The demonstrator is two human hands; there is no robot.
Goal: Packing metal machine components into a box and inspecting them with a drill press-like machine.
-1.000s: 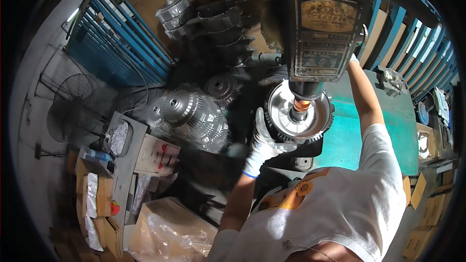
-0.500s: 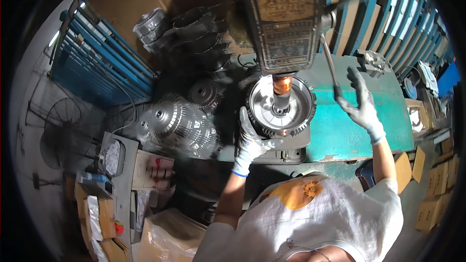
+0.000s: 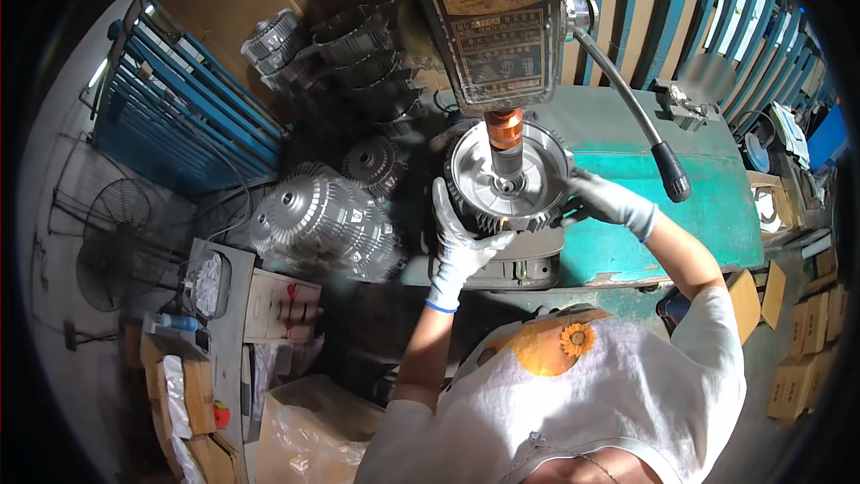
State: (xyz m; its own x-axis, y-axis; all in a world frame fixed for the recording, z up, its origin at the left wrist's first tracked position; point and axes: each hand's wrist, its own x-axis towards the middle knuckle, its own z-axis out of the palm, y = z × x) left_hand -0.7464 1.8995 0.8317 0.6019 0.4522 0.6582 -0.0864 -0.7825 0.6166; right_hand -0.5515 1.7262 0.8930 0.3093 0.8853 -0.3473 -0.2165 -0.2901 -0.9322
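Note:
A round, finned silver metal housing (image 3: 484, 206) sits under the machine's spindle (image 3: 506, 139), which has a copper-coloured collar and reaches down to the hub at its middle. Both my hands wear white gloves. My left hand (image 3: 460, 246) cups the near left side of the housing, fingers up along its edge and thumb across the front. At the right rim, my right hand (image 3: 602, 202) grips the housing, its fingertips partly hidden in shadow. The machine's curved lever (image 3: 627, 103), with a black knob at its end, hangs free of my right hand.
Several finned housings are stacked left of the machine (image 3: 313, 215), with more castings (image 3: 358, 54) behind. The green bench top (image 3: 618, 251) extends right, a metal block (image 3: 688, 112) at its far corner. Blue racks (image 3: 672, 18) stand behind. A fan (image 3: 121, 233) is far left.
My right hand has left the lever and come down to the housing's right rim. The lever has swung lower and nearer. My left hand stays at the housing.

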